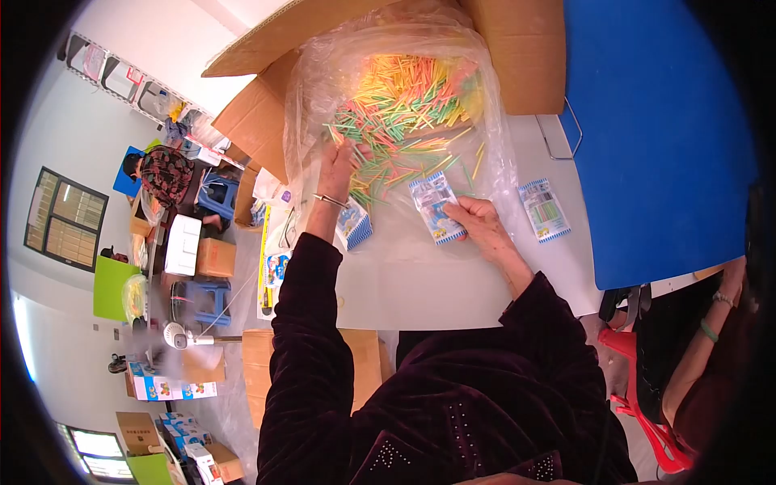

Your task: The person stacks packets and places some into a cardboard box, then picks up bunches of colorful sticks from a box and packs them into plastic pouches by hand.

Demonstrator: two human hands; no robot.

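Item: loose heap of thin, straight sticks in yellow, coral-pink and green (412,101). Location: on a crumpled sheet of clear plastic film (503,153), at the mouth of an open brown cardboard box (521,52), on the far side of a pale grey tabletop (404,295). Long axes: mixed, no common direction.

Left hand (335,168): bare, a narrow metallic bangle (330,199) at the wrist. Position: at the heap's near left edge, fingertips among the sticks. Grip: fingers bent inward; whether they close on any stick cannot be told.

Right hand (478,223): bare. Grip: closed on a small, flat, rectangular blue-and-white printed packet (434,206), thumb across its front near the right edge.

Principal relation: the packet stands to the right of the left hand and slightly nearer the wearer, well apart from it. Its long axis runs away from the wearer, far end leaning left, towards the heap. Of the two hands, the left is nearer to the sticks. Whether the packet's far end is open cannot be made out.

Also present: a blue-and-white packet with striped edging (354,225), just beside the left wrist; a flat blue-and-white packet with a greenish panel (545,212), on the tabletop to the right of the right hand.
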